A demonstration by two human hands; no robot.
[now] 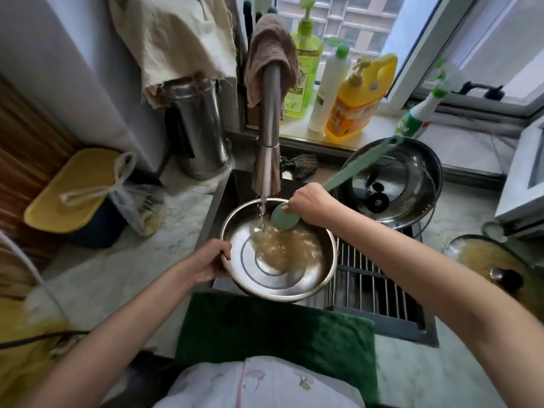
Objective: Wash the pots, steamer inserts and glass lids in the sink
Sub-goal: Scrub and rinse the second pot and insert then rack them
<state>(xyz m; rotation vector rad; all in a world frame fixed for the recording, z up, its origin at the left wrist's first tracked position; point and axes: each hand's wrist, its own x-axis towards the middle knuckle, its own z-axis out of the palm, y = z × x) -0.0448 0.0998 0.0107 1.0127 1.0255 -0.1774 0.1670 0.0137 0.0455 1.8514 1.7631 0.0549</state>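
A steel pot (265, 269) sits tilted over the sink, with brownish water swirling inside it. My left hand (210, 265) grips its left rim. My right hand (310, 204) holds a long green dish brush (284, 216), and the brush head sits at the pot's far rim. Water runs from the faucet (268, 136) into the pot. Behind my right hand a second steel pot (412, 169) leans with a glass lid (379, 198) in it. Another glass lid (494, 260), stained brown, lies on the counter at the right.
A metal rack (371, 278) spans the sink's right half. Soap bottles (353, 104) line the windowsill. A steel kettle (200, 131) and a yellow-lidded bin (73, 189) stand at the left. A green cloth (273, 331) lies over the front edge. A white appliance (527, 184) stands at the right.
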